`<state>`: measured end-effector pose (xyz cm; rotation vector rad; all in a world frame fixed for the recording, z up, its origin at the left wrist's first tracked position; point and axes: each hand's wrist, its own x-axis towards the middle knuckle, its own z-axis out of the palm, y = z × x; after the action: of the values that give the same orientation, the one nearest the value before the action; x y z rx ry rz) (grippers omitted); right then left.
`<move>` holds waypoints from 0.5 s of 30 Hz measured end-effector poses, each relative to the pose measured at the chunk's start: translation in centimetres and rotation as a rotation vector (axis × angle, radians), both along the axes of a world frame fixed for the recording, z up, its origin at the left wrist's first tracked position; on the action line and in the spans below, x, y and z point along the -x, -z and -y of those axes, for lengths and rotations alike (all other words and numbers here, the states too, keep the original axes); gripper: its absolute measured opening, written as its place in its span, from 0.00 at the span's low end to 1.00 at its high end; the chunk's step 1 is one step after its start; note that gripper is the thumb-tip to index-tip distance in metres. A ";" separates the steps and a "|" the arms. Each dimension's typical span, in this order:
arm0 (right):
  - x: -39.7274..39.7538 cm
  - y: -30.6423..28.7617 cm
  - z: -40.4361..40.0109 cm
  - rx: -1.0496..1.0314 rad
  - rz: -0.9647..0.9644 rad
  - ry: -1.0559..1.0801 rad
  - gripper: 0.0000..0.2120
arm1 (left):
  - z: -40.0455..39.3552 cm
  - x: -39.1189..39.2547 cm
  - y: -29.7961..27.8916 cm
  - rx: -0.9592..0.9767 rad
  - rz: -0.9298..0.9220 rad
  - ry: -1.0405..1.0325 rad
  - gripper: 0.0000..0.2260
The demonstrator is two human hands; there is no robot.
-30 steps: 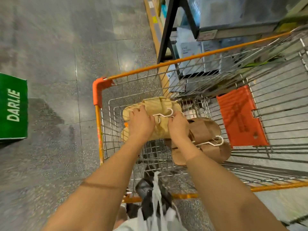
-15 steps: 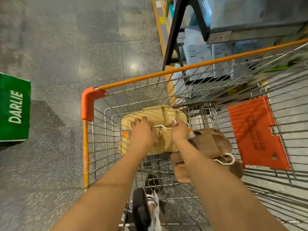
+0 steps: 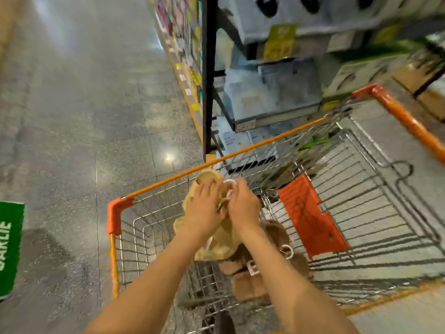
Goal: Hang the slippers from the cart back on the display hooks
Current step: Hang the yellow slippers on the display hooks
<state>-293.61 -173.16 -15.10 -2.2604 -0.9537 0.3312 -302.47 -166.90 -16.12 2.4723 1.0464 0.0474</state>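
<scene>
A pair of pale yellow slippers (image 3: 222,239) on a white hanger (image 3: 230,184) is lifted above the wire cart (image 3: 375,213). My left hand (image 3: 204,210) lies on the slippers' left side with fingers spread over them. Beside it, my right hand (image 3: 243,206) pinches the white hanger at the top of the pair. A brown pair of slippers (image 3: 265,268) with its own white hanger lies on the cart floor, under my right forearm. No display hooks are in view.
The cart has orange rails (image 3: 260,145) and an orange flap (image 3: 310,215). A black shelf rack (image 3: 207,80) with boxed goods stands just beyond the cart. A green sign (image 3: 9,247) sits on the floor at left. Grey tiled aisle (image 3: 84,116) stretches ahead.
Both hands have raised the yellow slippers off the cart floor toward the far rail. My view has tilted up, showing more of the shelves and aisle.
</scene>
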 end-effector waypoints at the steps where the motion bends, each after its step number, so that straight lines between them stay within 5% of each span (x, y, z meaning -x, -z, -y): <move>1: -0.7 -2.0 0.4 -0.054 0.048 0.017 0.18 | 0.3 -0.6 -1.6 -0.017 0.041 0.011 0.31; 6: -3.5 -12.0 4.1 -0.286 0.254 0.161 0.15 | 2.9 -4.2 -10.2 -0.166 0.271 0.148 0.32; 15: -3.5 -29.4 20.9 -0.368 0.723 0.592 0.14 | 16.0 -8.4 -26.7 -0.276 0.727 0.609 0.30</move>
<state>-290.11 -194.06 14.34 -2.1926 -0.5442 -0.8945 -294.09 -182.86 10.58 2.5600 -0.0247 0.8643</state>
